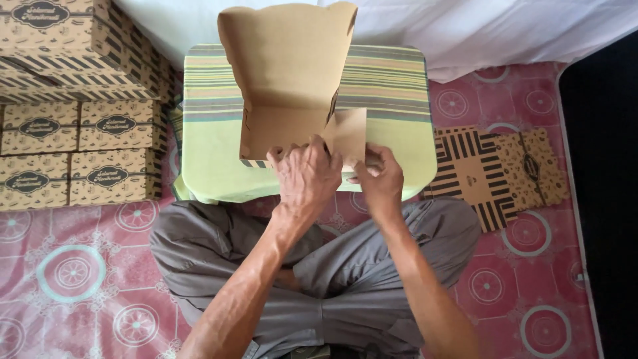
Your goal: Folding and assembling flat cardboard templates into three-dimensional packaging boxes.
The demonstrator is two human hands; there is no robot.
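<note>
Now both hands, left hand (304,176) and right hand (381,179), clamped on the half-folded cardboard box (292,93) flaps

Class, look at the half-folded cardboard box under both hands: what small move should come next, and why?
Probably fold the loose side flap inward: the cardboard box has its lid up, and the left hand and right hand pinch that open corner.

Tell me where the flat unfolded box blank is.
The flat box blank lies on the red patterned mat, to the person's right, beside the striped cushion.
</note>
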